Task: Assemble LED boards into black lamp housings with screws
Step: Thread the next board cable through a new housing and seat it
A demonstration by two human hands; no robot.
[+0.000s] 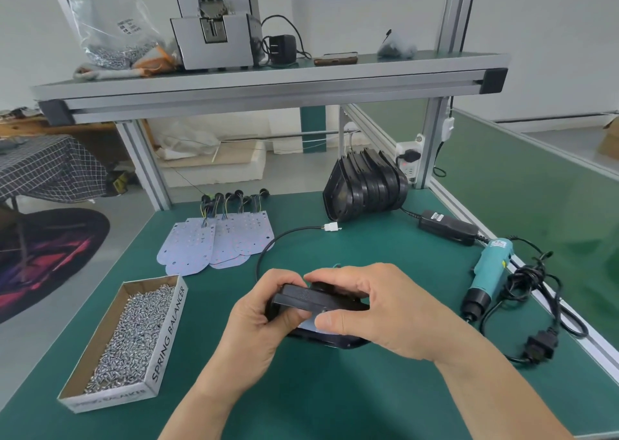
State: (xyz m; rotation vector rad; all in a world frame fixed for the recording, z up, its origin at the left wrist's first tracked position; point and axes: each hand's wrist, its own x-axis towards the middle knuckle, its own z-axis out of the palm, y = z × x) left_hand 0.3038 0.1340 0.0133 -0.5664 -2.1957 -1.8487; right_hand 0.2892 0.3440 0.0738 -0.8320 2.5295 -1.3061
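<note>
Both hands hold one black lamp housing [301,297] tilted just above the green mat at the centre front. My left hand [258,319] grips its left end, thumb on the near side. My right hand [375,309] curls over its right end, thumb pressing a pale LED board [310,324] that shows inside it. Several loose white LED boards [214,242] with wires lie fanned out behind. A stack of black housings [365,185] leans at the back right. An open cardboard box of screws [130,335] sits front left. A teal electric screwdriver [487,272] lies at the right.
A black power adapter [447,227] and its coiled cable [536,312] lie by the screwdriver near the table's right rail. A black lead with a white connector [331,228] curves across the mat. An aluminium shelf [268,84] with a screw feeder hangs overhead.
</note>
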